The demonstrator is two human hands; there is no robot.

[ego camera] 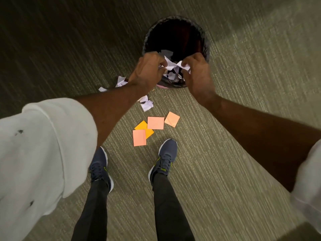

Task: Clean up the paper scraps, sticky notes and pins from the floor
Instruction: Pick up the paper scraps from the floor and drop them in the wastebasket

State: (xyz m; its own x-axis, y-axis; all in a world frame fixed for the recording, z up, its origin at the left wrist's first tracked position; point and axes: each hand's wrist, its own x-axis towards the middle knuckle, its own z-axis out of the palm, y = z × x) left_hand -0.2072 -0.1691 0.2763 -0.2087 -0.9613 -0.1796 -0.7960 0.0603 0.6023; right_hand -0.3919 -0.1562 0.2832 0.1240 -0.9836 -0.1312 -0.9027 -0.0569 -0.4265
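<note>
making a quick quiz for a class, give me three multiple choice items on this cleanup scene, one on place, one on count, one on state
1. Where do the sticky notes lie?
A. inside the bin
B. on the carpet ahead of the shoes
C. on a desk

2. How many sticky notes show on the floor?
A. one
B. four
C. nine

3. What are the hands doing?
A. hanging empty
B. gripping crumpled white paper over the bin
C. tying a shoe

Answers:
1 B, they sit on the carpet between the shoes and the bin.
2 B, two pink, one peach, one orange.
3 B, left hand and right hand pinch the white paper above the bin's mouth.
</note>
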